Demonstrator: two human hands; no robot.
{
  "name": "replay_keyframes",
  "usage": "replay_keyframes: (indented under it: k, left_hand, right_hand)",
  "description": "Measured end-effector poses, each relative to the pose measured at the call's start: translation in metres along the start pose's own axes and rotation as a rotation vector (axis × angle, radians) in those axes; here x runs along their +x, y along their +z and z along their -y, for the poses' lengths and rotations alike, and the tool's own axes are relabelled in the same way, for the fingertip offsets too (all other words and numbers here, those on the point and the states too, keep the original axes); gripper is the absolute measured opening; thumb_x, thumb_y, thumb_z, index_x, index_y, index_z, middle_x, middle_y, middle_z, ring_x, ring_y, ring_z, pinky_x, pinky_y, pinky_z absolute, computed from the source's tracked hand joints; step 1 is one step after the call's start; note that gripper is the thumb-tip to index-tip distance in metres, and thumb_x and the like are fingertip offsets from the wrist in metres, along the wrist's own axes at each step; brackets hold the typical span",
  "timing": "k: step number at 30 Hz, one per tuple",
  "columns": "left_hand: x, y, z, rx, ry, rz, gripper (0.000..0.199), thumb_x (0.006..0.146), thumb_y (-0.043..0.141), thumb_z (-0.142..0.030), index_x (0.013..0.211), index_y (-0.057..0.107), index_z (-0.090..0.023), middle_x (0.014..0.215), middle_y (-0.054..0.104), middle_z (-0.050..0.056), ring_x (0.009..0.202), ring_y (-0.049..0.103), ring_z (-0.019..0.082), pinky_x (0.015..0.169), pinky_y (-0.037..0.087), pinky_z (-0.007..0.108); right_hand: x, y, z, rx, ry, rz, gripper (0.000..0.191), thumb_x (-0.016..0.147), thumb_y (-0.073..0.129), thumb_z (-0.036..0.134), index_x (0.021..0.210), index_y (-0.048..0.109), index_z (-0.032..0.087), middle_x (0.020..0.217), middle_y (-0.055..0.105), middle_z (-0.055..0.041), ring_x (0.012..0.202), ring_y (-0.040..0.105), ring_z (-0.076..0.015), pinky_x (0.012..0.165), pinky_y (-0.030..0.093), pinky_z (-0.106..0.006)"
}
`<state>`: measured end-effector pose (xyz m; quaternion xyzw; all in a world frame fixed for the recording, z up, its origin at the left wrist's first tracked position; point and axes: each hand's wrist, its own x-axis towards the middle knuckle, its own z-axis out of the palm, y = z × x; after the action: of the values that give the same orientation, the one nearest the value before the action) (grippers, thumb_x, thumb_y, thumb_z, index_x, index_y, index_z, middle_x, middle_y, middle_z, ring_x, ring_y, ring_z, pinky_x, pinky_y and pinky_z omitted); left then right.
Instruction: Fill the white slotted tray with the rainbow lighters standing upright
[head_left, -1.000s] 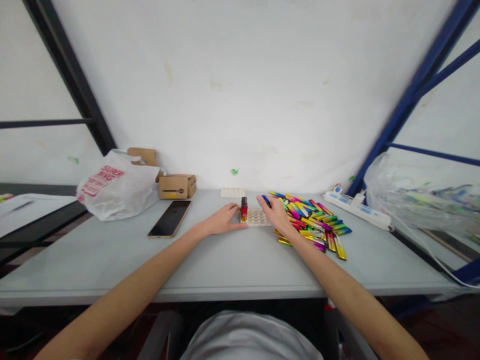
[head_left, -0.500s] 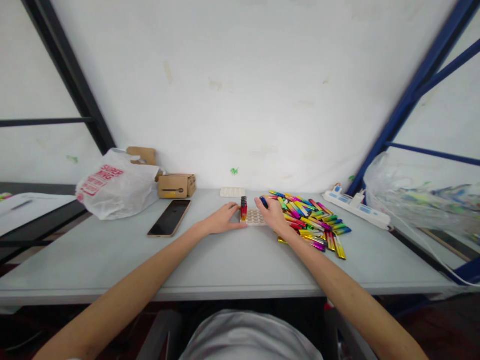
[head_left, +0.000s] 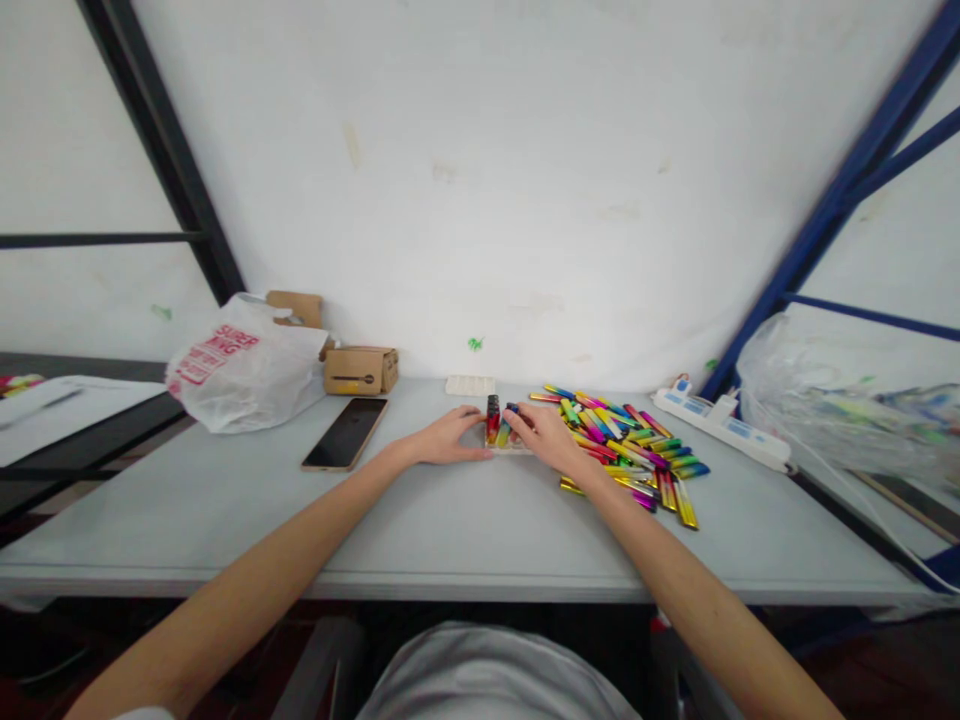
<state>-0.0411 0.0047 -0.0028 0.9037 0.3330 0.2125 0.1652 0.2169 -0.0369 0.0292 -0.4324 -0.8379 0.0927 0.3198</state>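
A small white tray (head_left: 511, 451) lies on the grey table, partly hidden by the hands. Red lighters (head_left: 492, 420) with black tops stand upright in a row at its left side. My left hand (head_left: 451, 436) rests against the tray's left edge, thumb and fingers apart, holding nothing. My right hand (head_left: 541, 432) is closed on a blue-and-yellow lighter (head_left: 504, 433), tilted just right of the red row, over the tray. To the right of that hand lies a loose pile of shiny coloured lighters (head_left: 622, 440).
A second white tray (head_left: 470, 385) lies by the wall. A phone (head_left: 345, 434), a cardboard box (head_left: 361, 370) and a white plastic bag (head_left: 251, 365) are on the left. A power strip (head_left: 724, 425) sits at the right, near a clear plastic bag (head_left: 832, 390).
My right hand has moved slightly left over the tray, bringing the lighter it holds beside the red row. My left hand keeps its place at the tray. The view has shifted slightly.
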Motion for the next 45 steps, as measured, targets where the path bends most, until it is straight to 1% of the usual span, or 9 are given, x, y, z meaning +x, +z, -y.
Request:
replay_keyframes:
  k: [11, 16, 21, 24, 29, 33, 37, 43, 45]
  left_hand:
    - [0.0, -0.004, 0.003, -0.034, 0.004, 0.029, 0.075, 0.09, 0.074, -0.069, 0.149, 0.063, -0.024, 0.157, 0.058, 0.013, 0.145, 0.054, 0.034, 0.125, 0.04, 0.045]
    - [0.0, -0.006, -0.002, -0.042, -0.01, 0.041, 0.076, 0.09, 0.075, -0.069, 0.149, 0.063, -0.023, 0.158, 0.057, 0.014, 0.146, 0.054, 0.034, 0.125, 0.04, 0.045]
    - [-0.002, -0.007, -0.001, -0.051, -0.007, 0.035, 0.073, 0.09, 0.074, -0.069, 0.146, 0.064, -0.022, 0.157, 0.057, 0.014, 0.145, 0.054, 0.034, 0.125, 0.04, 0.045]
    - [-0.001, -0.004, 0.0, -0.045, -0.031, 0.027, 0.076, 0.089, 0.074, -0.07, 0.145, 0.063, -0.02, 0.157, 0.056, 0.016, 0.145, 0.054, 0.035, 0.125, 0.039, 0.045]
    - [0.005, 0.012, -0.01, 0.001, -0.097, -0.095, 0.086, 0.075, 0.083, -0.074, 0.137, 0.065, -0.017, 0.146, 0.063, 0.018, 0.134, 0.06, 0.04, 0.12, 0.045, 0.051]
    - [0.01, 0.02, -0.017, 0.033, -0.168, -0.145, 0.085, 0.074, 0.081, -0.076, 0.131, 0.067, -0.016, 0.137, 0.067, 0.019, 0.128, 0.062, 0.04, 0.115, 0.049, 0.052]
    - [0.011, 0.015, -0.013, -0.014, -0.156, -0.132, 0.079, 0.075, 0.081, -0.075, 0.126, 0.07, -0.016, 0.137, 0.068, 0.019, 0.129, 0.062, 0.039, 0.116, 0.048, 0.051]
    - [0.004, 0.0, -0.003, -0.129, -0.14, -0.049, 0.081, 0.074, 0.086, -0.068, 0.135, 0.069, -0.019, 0.149, 0.064, 0.013, 0.136, 0.06, 0.039, 0.122, 0.045, 0.048]
    - [0.002, -0.004, -0.003, -0.144, -0.148, -0.025, 0.081, 0.074, 0.087, -0.067, 0.137, 0.069, -0.02, 0.15, 0.063, 0.012, 0.138, 0.059, 0.039, 0.123, 0.045, 0.048]
  right_hand:
    - [-0.003, -0.021, 0.012, -0.13, -0.09, 0.25, 0.024, 0.111, 0.057, 0.032, 0.1, 0.07, 0.016, 0.092, 0.075, -0.0071, 0.079, 0.066, -0.0194, 0.074, 0.044, -0.028]
    - [-0.002, -0.011, 0.018, -0.27, -0.094, 0.304, 0.026, 0.112, 0.054, 0.037, 0.121, 0.069, 0.018, 0.109, 0.077, -0.0119, 0.091, 0.072, -0.0233, 0.077, 0.046, -0.029]
    - [0.0, -0.003, 0.015, -0.255, -0.113, 0.331, 0.032, 0.109, 0.059, 0.042, 0.097, 0.073, 0.017, 0.093, 0.075, -0.0089, 0.083, 0.069, -0.0204, 0.073, 0.043, -0.028]
    - [0.001, -0.015, 0.003, -0.131, -0.133, 0.235, 0.039, 0.111, 0.053, 0.046, 0.09, 0.071, 0.018, 0.082, 0.07, -0.0031, 0.074, 0.062, -0.0167, 0.07, 0.04, -0.026]
    - [0.001, -0.041, -0.04, -0.289, 0.058, -0.012, 0.034, 0.114, 0.046, 0.032, 0.099, 0.072, 0.015, 0.098, 0.075, -0.01, 0.088, 0.064, -0.0199, 0.085, 0.043, -0.029]
    - [-0.005, -0.052, -0.061, -0.413, 0.165, 0.132, 0.023, 0.108, 0.059, 0.028, 0.11, 0.076, 0.012, 0.114, 0.076, -0.0158, 0.106, 0.066, -0.0251, 0.098, 0.044, -0.033]
    - [-0.01, -0.062, -0.055, -0.412, 0.171, 0.187, 0.025, 0.103, 0.064, 0.026, 0.121, 0.076, 0.012, 0.125, 0.074, -0.0165, 0.118, 0.065, -0.0266, 0.105, 0.043, -0.034]
    - [-0.01, -0.061, -0.042, -0.383, 0.246, 0.274, 0.02, 0.1, 0.066, 0.03, 0.1, 0.08, 0.015, 0.102, 0.08, -0.0117, 0.091, 0.071, -0.0238, 0.084, 0.048, -0.031]
    - [-0.008, -0.049, -0.037, -0.443, 0.224, 0.269, 0.025, 0.103, 0.063, 0.032, 0.098, 0.08, 0.015, 0.105, 0.08, -0.0139, 0.099, 0.071, -0.0258, 0.089, 0.048, -0.032]
